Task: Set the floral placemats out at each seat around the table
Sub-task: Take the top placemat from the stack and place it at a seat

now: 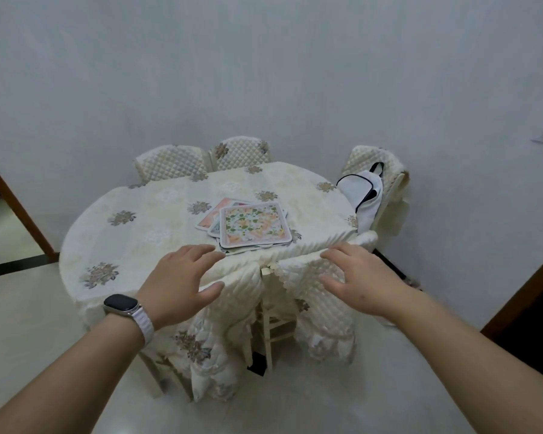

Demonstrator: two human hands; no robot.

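A loose stack of floral placemats lies on the round table, toward its near right side; the top mat shows green leaves and peach flowers inside a pink border. A cream cloth with grey flower motifs covers the table. My left hand, a watch on its wrist, hovers open just short of the stack's near edge. My right hand is open with fingers spread, over the back of the nearest chair. Neither hand holds anything.
Quilted cream chairs ring the table: two at the back, one at the right with a white bag hung on it, and two near ones pushed in below my hands. Walls stand close behind and to the right.
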